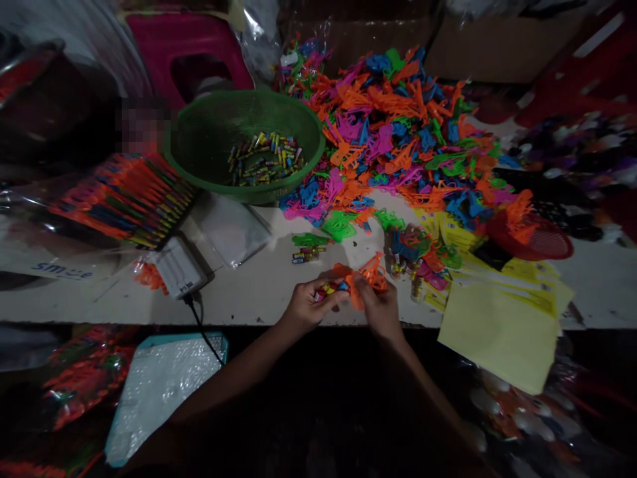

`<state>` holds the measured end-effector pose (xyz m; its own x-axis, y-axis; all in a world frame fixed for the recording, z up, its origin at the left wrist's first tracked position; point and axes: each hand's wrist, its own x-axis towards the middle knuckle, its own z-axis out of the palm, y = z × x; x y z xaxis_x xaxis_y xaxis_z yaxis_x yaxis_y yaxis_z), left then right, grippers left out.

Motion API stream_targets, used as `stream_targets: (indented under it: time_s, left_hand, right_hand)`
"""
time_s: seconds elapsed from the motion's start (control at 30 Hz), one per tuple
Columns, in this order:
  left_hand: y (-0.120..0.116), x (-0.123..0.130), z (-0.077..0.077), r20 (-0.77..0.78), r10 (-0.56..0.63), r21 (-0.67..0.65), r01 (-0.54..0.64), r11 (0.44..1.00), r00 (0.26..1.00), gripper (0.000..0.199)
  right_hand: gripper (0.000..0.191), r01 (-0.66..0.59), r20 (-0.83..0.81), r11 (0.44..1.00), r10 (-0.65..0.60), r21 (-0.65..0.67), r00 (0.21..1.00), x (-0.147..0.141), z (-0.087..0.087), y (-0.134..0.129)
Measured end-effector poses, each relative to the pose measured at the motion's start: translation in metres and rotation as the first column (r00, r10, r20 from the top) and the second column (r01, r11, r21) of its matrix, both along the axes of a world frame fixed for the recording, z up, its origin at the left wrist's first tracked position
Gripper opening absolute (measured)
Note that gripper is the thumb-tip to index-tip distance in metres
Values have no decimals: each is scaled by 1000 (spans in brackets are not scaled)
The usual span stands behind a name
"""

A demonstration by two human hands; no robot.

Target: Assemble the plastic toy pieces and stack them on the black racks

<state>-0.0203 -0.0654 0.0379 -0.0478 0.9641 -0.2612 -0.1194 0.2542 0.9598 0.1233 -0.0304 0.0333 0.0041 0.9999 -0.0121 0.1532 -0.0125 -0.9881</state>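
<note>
My left hand [304, 305] is closed around a few small cylinders with bright printed labels [326, 290], in front of me at the table's near edge. Thin orange plastic pieces [374, 273] are pinched in my right hand [382, 311], and the two hands almost meet there. Just beyond my fingers lie some more labelled cylinders [304, 255] and flat green plastic pieces [339, 226]. A small mixed group of coloured pieces [423, 249] rests right of my right hand. The exact kind of the plastic pieces is hard to make out in the dim light.
A green basket [199, 179] holds several labelled cylinders. Behind my hands rises a big heap of orange, pink, blue and green plastic pieces [393, 133]. Yellow cards [502, 325] and a red basket [552, 245] stand right; a white box with a cable [180, 265] lies left.
</note>
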Motion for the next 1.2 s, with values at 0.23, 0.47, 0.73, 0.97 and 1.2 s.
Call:
stream_targets:
  time_s: [0.23, 0.47, 0.73, 0.97, 1.2]
  left_hand:
    - [11, -18, -31, 148, 79, -197, -49, 979, 986, 44]
    - [9, -16, -30, 128, 43, -183, -19, 983, 991, 38]
    - [11, -8, -16, 231, 128, -102, -107, 989, 965, 39]
    - [15, -12, -7, 388, 210, -347, -69, 935, 897, 36]
    - [6, 15, -11, 392, 311, -240, -231, 943, 866, 44]
  right_hand:
    - [47, 124, 684, 889, -422, 441, 595, 47, -5, 41]
    - [38, -142, 752, 981, -5, 131, 659, 4, -53, 7]
    - [28, -539, 280, 834, 549, -118, 787, 13, -7, 11]
    - [37, -371, -279, 928, 353, -15, 893, 21, -13, 5]
    - [28, 82, -249, 996, -84, -19, 965, -30, -32, -14]
